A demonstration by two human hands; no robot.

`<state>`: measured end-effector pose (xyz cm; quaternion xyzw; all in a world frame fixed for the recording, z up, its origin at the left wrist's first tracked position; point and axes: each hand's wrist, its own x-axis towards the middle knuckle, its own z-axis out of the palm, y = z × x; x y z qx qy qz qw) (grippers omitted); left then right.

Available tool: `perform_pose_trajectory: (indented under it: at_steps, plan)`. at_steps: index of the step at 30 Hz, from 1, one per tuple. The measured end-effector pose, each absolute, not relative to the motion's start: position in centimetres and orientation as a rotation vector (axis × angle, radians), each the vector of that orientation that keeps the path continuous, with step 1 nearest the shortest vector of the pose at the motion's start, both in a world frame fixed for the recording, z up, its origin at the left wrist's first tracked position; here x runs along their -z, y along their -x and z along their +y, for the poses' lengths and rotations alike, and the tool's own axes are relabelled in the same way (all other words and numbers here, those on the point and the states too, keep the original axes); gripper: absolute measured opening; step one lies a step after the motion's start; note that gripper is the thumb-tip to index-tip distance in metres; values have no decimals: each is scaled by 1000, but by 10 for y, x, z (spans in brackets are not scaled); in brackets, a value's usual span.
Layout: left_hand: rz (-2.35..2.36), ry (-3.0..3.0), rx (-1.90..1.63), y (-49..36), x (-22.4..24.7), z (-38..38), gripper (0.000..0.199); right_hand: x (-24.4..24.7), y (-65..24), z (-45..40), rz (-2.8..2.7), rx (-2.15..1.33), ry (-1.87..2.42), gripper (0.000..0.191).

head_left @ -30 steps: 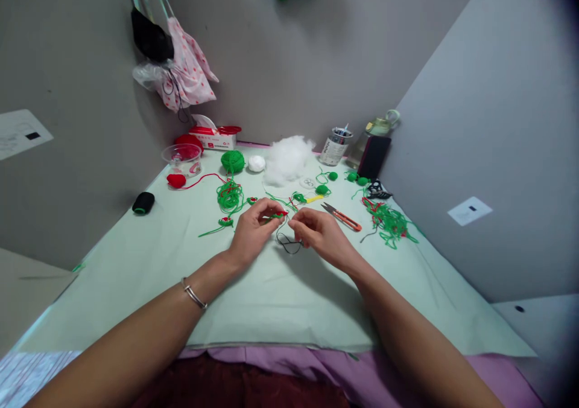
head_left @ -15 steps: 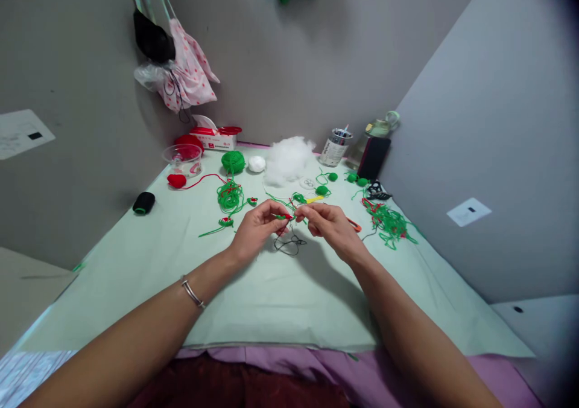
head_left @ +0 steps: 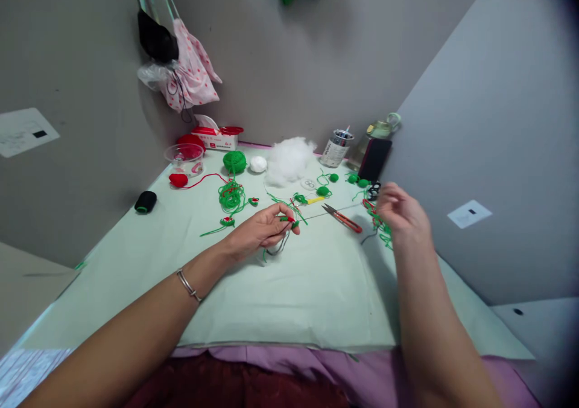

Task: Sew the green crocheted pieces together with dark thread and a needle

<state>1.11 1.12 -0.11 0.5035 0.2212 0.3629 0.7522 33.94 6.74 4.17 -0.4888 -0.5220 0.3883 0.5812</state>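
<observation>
Pinched in the fingers of my left hand is a small red and green crocheted piece, with dark thread hanging in a loop below it. A thin dark thread stretches from the piece toward my right hand. My right hand is raised at the right with its fingers pinched together, slightly blurred, beside the tangled green and red yarn; a needle cannot be made out. Orange-handled scissors lie between the hands. Cut green strands and a yellow tool lie just beyond my left hand.
White stuffing, a green yarn ball, a can and a phone stand at the back. A black thread spool and a clear tub are at left. Tangled yarn lies at right.
My right hand has moved away to the right and up from the crocheted piece, drawing the thread out long. The scissors are now uncovered. My left hand has turned slightly with the piece.
</observation>
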Motion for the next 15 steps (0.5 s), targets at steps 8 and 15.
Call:
perform_pose_trajectory:
  at_steps: [8,15]
  plan:
    - [527,-1093,-823,-6,1,16,23,-41,-305,55,-1271,-1009,1131,16]
    - [587,-1098,-833,-9,-3,12,27,-27,-222,16,-2005,-1067,1127,28]
